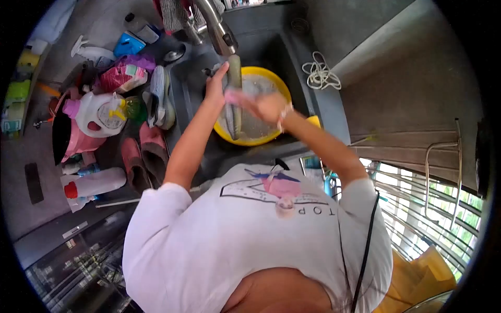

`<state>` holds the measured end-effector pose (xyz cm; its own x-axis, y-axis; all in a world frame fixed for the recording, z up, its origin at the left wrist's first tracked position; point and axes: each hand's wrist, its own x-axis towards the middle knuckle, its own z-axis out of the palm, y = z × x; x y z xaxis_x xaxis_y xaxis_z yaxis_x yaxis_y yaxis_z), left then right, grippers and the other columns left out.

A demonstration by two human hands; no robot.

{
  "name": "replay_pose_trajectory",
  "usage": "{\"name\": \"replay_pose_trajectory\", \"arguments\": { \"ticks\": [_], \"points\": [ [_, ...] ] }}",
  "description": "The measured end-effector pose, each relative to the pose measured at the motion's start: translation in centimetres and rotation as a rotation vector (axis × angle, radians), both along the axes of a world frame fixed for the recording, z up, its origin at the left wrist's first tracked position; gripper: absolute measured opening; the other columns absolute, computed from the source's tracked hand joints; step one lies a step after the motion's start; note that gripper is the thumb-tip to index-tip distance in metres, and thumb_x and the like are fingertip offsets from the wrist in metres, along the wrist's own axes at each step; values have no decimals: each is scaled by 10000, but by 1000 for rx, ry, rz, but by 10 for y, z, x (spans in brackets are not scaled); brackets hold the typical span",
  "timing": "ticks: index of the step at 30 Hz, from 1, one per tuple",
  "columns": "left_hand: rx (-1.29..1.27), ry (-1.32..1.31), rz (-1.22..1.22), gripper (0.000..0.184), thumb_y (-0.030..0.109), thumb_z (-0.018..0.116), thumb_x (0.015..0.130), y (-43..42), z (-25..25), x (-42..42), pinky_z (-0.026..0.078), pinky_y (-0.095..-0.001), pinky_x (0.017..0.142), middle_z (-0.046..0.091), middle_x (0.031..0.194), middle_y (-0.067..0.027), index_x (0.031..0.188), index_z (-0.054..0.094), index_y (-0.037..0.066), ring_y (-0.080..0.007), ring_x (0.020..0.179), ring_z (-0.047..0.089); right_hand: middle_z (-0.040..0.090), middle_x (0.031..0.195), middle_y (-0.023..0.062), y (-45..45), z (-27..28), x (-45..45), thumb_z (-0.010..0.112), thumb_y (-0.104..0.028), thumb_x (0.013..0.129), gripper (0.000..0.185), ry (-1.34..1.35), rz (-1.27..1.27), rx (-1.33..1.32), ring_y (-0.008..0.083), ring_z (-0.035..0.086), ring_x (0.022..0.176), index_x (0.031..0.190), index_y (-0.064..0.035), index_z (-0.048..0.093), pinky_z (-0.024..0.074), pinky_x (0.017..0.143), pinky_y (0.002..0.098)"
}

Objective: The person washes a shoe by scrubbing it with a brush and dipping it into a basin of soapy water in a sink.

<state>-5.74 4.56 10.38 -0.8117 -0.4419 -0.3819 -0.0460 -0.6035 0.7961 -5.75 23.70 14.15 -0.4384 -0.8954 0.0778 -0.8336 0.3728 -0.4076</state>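
The left arm [195,138] reached forward, slightly bent inward, its hand [215,86] closed in a grip, one digit pointing up and the other fingers mostly hidden. The right arm [326,143] angled forward and inward across the front, elbow out to the side. The right hand [267,107] lay close to the left, its fingers blurred, their exact pose unclear.

A round yellow plastic basin [255,142] sits in a dark-grey rectangular sink [190,86]. White looped cord [322,78] lies at the basin's two o'clock.
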Motion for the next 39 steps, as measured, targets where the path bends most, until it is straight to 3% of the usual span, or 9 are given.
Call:
{"name": "replay_pose_trajectory", "arguments": {
  "ticks": [12,19,22,24,27,30,32,34,39],
  "points": [
    [258,-14,-25,382,229,745,717,-13,-16,-28,503,-341,694,611,908,-79,986,574,19,-214,817,609,617,696,174,-29,12,-43,394,-376,918,412,16,-201,-170,353,590,578,1309,-248,406,443,495,466],
    [176,87,114,333,199,718,751,-30,-11,-22,488,-331,714,608,946,-54,1013,573,53,-187,825,600,636,734,138,40,-62,25,503,-401,873,417,-139,140,255,348,594,573,1260,-248,488,455,544,454],
    [175,110,78,383,234,722,742,-30,-14,-6,464,-329,790,594,1020,-53,1045,566,59,-171,929,571,574,594,79,39,-92,9,594,-346,854,425,-276,-267,-468,172,544,488,1237,-177,521,435,467,314],
    [-437,49,-89,421,248,721,734,-3,9,26,449,-308,813,594,1040,-55,1066,563,44,-164,940,566,644,769,44,27,-90,0,705,-301,784,448,-1228,-749,-712,160,606,645,1116,-39,559,478,578,320],
    [-576,-93,-587,446,297,670,767,12,21,60,421,-297,857,610,1027,-69,1109,569,28,-162,957,565,619,800,39,11,-45,-4,712,-294,779,417,-1418,-742,-723,117,585,732,1042,-7,564,475,650,260],
    [118,138,-473,576,397,608,814,22,-29,61,365,-363,985,565,1179,-102,1225,484,12,-250,1087,533,609,882,87,-17,-51,-5,723,-341,753,462,-1160,-566,-918,166,582,781,1024,-17,533,464,706,291],
    [676,38,-309,631,550,419,874,20,-6,66,347,-427,1013,543,1214,-122,1230,485,33,-258,1126,510,603,905,146,-19,-65,7,731,-439,706,567,-689,-803,-578,261,591,825,1008,-21,495,456,752,364],
    [722,4,-339,593,520,416,892,27,-15,70,343,-436,1016,539,1218,-129,1227,489,37,-261,1126,509,577,985,197,-21,-65,23,721,-521,665,661,-660,-814,-499,346,566,911,999,-17,453,433,788,419],
    [695,5,-260,288,318,575,865,29,-99,70,443,-373,916,596,1082,-60,1063,582,109,-223,1029,556,541,997,202,2,-72,24,486,-166,899,543,-9,-575,-708,388,540,943,1387,-92,260,440,822,459]
  ]
}}
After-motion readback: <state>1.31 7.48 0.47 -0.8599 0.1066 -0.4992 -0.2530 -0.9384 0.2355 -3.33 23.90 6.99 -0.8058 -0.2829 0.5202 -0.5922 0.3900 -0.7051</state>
